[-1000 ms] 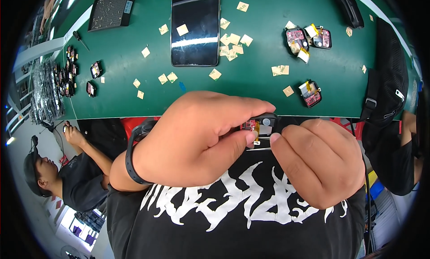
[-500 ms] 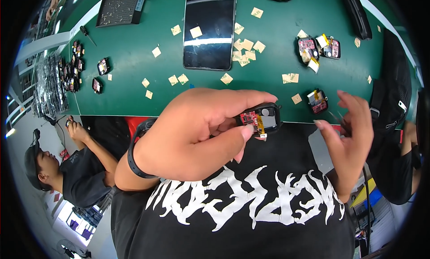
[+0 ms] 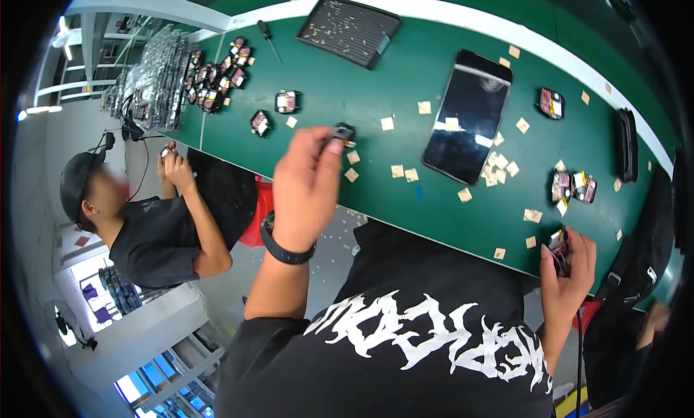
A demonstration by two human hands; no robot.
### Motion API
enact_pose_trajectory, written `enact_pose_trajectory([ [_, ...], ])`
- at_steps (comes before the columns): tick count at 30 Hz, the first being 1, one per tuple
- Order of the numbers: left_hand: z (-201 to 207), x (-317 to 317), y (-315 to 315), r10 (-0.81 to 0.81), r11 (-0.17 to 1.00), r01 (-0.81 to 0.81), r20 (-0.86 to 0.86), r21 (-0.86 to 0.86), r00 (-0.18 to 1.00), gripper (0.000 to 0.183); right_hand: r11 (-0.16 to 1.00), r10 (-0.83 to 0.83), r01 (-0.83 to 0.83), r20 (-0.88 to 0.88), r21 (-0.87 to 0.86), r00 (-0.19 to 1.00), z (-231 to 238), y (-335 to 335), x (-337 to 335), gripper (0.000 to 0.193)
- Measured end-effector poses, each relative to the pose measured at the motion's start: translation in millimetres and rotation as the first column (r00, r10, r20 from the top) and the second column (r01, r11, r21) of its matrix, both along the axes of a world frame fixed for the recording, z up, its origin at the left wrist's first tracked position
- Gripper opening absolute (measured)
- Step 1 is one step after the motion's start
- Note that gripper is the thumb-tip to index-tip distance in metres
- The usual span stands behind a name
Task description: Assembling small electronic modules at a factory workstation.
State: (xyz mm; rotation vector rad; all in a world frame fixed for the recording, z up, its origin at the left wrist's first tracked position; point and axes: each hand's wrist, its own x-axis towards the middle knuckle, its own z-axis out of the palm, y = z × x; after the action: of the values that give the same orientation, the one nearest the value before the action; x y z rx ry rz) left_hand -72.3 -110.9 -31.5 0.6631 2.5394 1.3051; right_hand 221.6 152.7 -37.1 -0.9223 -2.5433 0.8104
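My left hand (image 3: 307, 183), with a dark band on its wrist, reaches out over the left part of the green table. Between thumb and fingers it pinches a small black device case (image 3: 343, 134); most of its inside is turned out of sight. At the front right edge of the table, my right hand (image 3: 571, 270) has its thumb and fingers closed around another open device case (image 3: 557, 243) with a red circuit board and a yellow-taped part. Whether a thin tool is also in the right hand I cannot tell.
A large black tablet-like panel (image 3: 470, 118) lies mid-table among cream adhesive squares (image 3: 495, 169). More open cases (image 3: 571, 187) lie to the right, others (image 3: 217, 78) at the left by stacked clear trays (image 3: 163, 78). A screw tray (image 3: 347, 31) and screwdriver (image 3: 265, 35) lie behind. A co-worker (image 3: 159, 223) sits left.
The view has swung left. My left hand has carried its device case away from my body, out over the table. My right hand, open in the air before, has closed on the case at the right.
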Motion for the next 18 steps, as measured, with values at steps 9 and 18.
enact_pose_trajectory([
  [9,7.4,-32.9,8.2,-0.093,0.893,-0.251,-0.699,-0.374,0.709,0.032,0.977,0.107,-0.143,-0.222,-0.156,0.969,17.3,-4.6,-39.8,0.064],
  [18,25.1,66.0,107.4,-0.645,0.764,0.282,0.697,0.58,0.313,0.058,0.907,0.341,-0.415,-0.462,-0.066,0.819,31.2,-7.3,-58.4,0.057],
])
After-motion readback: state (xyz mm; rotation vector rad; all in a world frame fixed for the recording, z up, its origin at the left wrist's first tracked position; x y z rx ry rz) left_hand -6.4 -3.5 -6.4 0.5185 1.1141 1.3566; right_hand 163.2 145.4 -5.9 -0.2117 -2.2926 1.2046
